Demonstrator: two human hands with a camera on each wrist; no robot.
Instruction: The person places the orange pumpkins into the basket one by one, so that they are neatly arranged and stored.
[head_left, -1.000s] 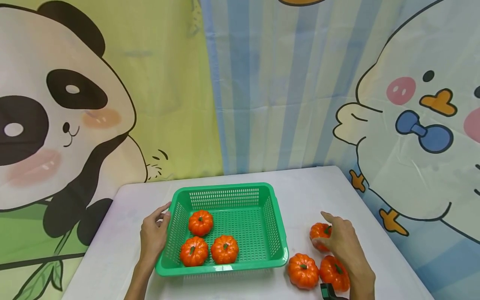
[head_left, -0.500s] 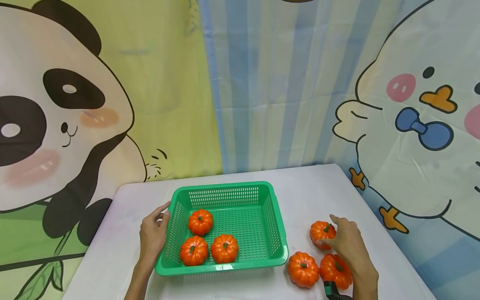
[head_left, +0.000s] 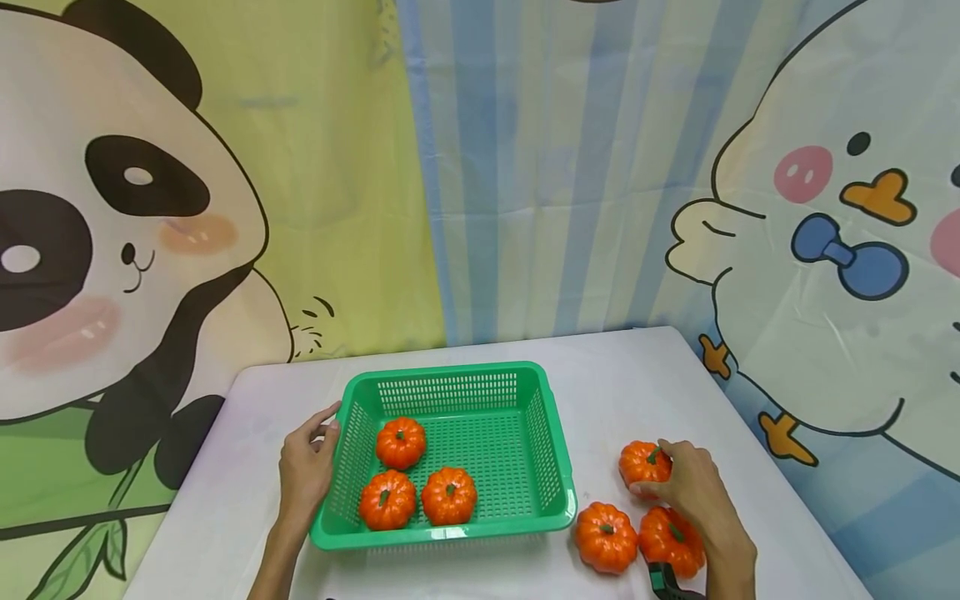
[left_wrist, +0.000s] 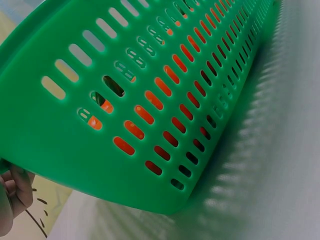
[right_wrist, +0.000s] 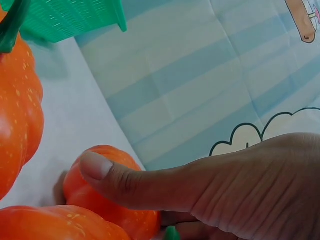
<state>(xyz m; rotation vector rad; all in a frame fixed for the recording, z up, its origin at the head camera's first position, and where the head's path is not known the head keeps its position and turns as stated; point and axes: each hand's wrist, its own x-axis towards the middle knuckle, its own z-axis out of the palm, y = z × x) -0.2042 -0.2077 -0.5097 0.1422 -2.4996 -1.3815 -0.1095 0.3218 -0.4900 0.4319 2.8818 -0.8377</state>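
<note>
A white table [head_left: 465,575] stood before a cartoon backdrop [head_left: 480,167] showing a panda at nine o'clock and a duck-like figure at three o'clock. At the table's centre sat a green slotted basket [head_left: 450,385], its long side facing the person. Three small orange pumpkins [head_left: 401,442] lay inside, grouped toward its seven o'clock corner; their orange showed through the slots in the left wrist view.

The left hand [head_left: 303,471] rested against the basket's nine o'clock wall, fingers loosely extended along the rim and the thumb toward the far corner; in my judgement it was placed there to steady the basket. Whether any finger hooked over the rim could not be told.

Three further pumpkins lay on the table at the basket's four o'clock, close together. The right hand [head_left: 697,492] covered the farthest pumpkin [head_left: 639,462], fingers curled over its three o'clock flank and the thumb [right_wrist: 125,180] pressed across its near side, a grasp suited to lifting. The pumpkin was in contact with the table, just beyond the other two pumpkins [head_left: 606,537], which lay untouched.

Compared with one second earlier, the right hand's fingers, then raised and pointing past the pumpkin, had closed down onto it. The basket, its contents and the left hand showed no change of position.
</note>
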